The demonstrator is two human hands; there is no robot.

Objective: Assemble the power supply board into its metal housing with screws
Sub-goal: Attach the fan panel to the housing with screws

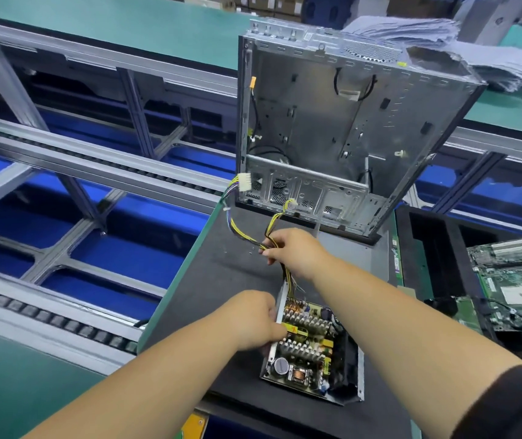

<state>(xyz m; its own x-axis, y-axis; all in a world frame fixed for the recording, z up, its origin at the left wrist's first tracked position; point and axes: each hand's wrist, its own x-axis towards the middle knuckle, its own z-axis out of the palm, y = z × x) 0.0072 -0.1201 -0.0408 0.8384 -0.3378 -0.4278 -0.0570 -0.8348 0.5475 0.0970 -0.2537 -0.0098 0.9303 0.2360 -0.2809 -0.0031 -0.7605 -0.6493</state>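
Observation:
The power supply board, with heat sinks, coils and capacitors, sits inside its open metal housing on a dark mat near the front edge. My left hand grips the housing's left wall beside the board. My right hand is closed around the yellow and black cable bundle that rises from the board's far end. The bundle splits toward a white connector and a smaller plug. Two small screws lie on the mat left of my right hand.
An open grey computer case stands upright at the mat's far end. A green motherboard lies in a black tray at right. Roller conveyor rails and blue bins run along the left. Stacked papers lie behind the case.

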